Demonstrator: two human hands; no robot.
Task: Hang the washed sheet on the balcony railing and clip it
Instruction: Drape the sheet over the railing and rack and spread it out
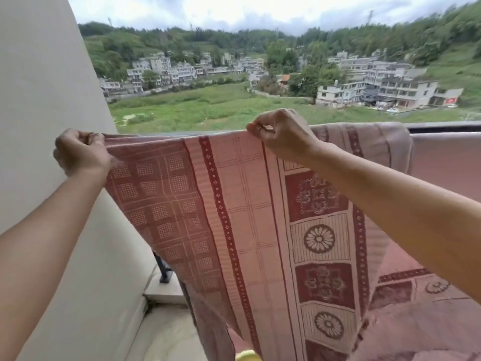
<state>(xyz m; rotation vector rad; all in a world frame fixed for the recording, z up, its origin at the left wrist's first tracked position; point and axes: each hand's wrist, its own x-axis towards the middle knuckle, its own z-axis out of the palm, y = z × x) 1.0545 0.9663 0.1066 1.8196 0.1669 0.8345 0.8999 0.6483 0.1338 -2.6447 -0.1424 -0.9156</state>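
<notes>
A pink and dark red patterned sheet [234, 204] is stretched in front of me, its top edge held up level with the balcony railing [442, 126]. My left hand [80, 152] grips the sheet's left corner with curled fingers. My right hand [281, 134] pinches the top edge further right. To the right of that hand, part of the sheet lies draped over the railing [364, 142]. The rest hangs down and covers most of the railing. No clips are in view.
A white wall [46, 126] stands close on the left. A dark railing post [164, 269] and the balcony floor [166, 334] show at the lower left. A small yellow thing [247, 356] peeks in at the bottom edge. Beyond lie fields and houses.
</notes>
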